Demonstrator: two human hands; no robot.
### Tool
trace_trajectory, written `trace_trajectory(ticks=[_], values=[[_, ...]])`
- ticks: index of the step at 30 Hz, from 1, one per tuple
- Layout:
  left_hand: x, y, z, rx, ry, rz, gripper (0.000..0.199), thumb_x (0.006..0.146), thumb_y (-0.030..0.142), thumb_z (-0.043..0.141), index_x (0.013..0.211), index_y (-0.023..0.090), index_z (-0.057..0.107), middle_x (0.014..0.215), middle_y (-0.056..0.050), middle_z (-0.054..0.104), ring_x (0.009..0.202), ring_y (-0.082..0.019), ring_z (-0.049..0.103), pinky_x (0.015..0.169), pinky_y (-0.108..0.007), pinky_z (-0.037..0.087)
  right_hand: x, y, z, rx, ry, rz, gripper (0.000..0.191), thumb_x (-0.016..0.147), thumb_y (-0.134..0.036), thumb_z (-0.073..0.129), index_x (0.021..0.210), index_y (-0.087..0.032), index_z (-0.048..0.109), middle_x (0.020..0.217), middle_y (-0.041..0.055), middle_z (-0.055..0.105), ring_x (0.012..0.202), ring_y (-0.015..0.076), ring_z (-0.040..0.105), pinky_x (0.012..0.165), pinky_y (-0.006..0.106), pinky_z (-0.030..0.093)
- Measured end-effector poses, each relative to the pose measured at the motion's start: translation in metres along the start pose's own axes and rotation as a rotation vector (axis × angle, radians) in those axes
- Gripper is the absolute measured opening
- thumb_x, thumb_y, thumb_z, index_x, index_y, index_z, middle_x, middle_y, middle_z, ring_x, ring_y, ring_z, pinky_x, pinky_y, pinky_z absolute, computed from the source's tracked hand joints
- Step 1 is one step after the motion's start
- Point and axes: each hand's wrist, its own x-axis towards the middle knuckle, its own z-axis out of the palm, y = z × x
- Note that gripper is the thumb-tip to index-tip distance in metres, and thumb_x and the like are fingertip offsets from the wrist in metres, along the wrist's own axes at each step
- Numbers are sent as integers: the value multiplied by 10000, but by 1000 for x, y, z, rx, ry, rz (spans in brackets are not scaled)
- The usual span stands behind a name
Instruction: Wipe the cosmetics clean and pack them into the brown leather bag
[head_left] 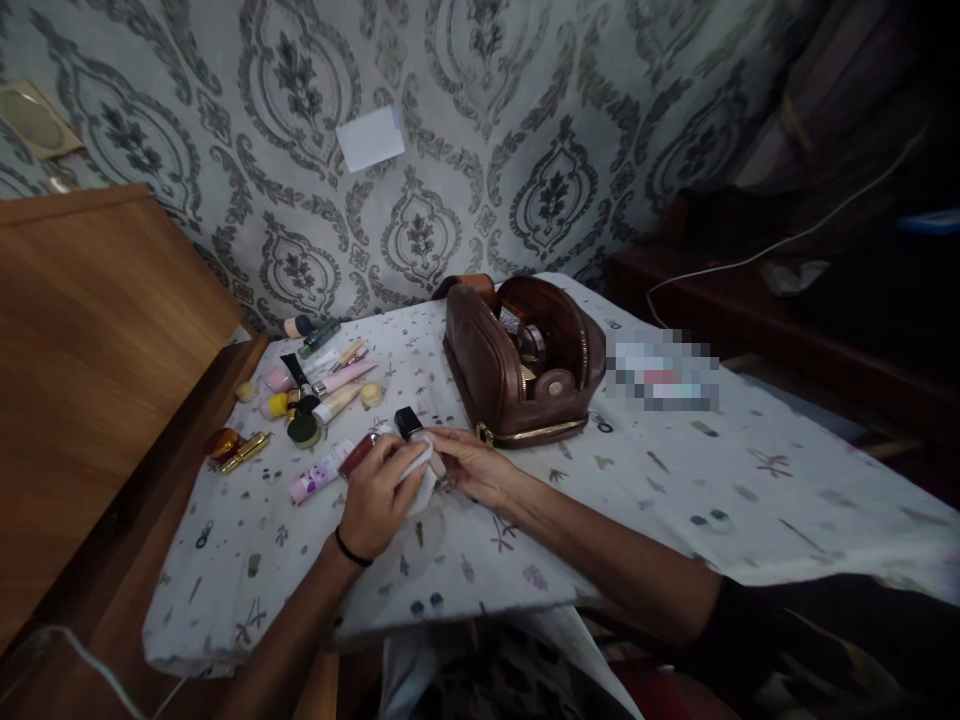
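My right hand is closed around a small foundation bottle with a black cap, which tilts up and away to the left. A white wipe is bunched in my left hand and pressed against the side of the bottle. My fingers cover part of the bottle. Just beyond my left hand lies a dark reddish cosmetic item, partly hidden by the fingers. Beside it is a white and pink tube with purple marks. The brown cosmetic bag stands unzipped past my right hand, with several items inside.
Several cosmetics lie at the table's left, among them a green-black jar, a pink tube and gold lipstick-like tubes. A wooden panel borders the left side. A blurred-out item lies right of the bag on the patterned tablecloth.
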Motion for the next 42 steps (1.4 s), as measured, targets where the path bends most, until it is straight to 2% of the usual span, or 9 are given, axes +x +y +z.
trace_trajectory(ticks=[6,10,21,24,29,32,34,37,42], values=[[17,-3,9,119,-6,-75,284,1008,282,454,1184,192,658,974,-62,594,897,-175,612,841,-311,512,2,3,2,47,50,-74,166,777,-233,795,920,-188,723,772,-18,731,680,107,651,654,205,512],[20,1,10,229,-65,-72,271,1010,269,440,1134,190,668,939,-51,579,838,-166,606,765,-283,506,5,4,-3,60,81,-76,136,818,-200,734,953,-196,719,770,-14,730,658,110,651,613,208,512],[-14,23,13,167,-92,155,233,996,245,475,1160,197,634,953,-63,610,847,-162,616,720,-259,516,4,3,-1,40,80,-67,214,802,-224,744,1006,-189,689,765,28,741,720,172,704,659,265,550],[-10,19,6,-25,-39,41,195,993,236,473,1071,178,642,919,-52,609,847,-158,599,766,-270,491,-1,0,6,39,43,-50,219,771,-265,791,938,-167,689,774,32,743,660,151,688,591,235,538],[5,-7,-7,-281,207,-340,328,953,320,508,654,185,520,716,7,494,716,-144,501,698,-266,405,-9,-5,12,40,4,-8,207,714,-224,839,809,-131,680,802,65,743,755,146,706,561,175,525],[11,-25,-7,-337,255,-426,304,939,350,516,680,190,501,680,28,463,671,-131,486,664,-251,399,-12,-7,14,39,-13,20,201,672,-162,847,786,-119,687,835,89,750,729,124,693,513,138,487],[14,-33,-6,-378,235,-455,183,893,357,579,829,186,565,708,36,501,678,-129,516,668,-242,416,-14,-9,16,0,-67,31,239,643,-160,857,816,-96,704,843,101,747,690,111,673,473,129,454],[18,-38,-5,-500,87,-467,336,854,378,631,1127,185,600,882,-4,615,824,-155,594,779,-262,455,-17,-10,18,-95,-157,45,330,620,-192,868,883,-71,710,849,97,740,657,92,648,463,127,431],[19,-41,-6,-634,-25,-462,270,877,421,606,954,165,640,881,-21,638,838,-160,575,801,-266,436,-17,-7,18,-233,-163,54,497,593,-207,861,1022,-111,628,880,86,739,651,107,660,469,148,426]])
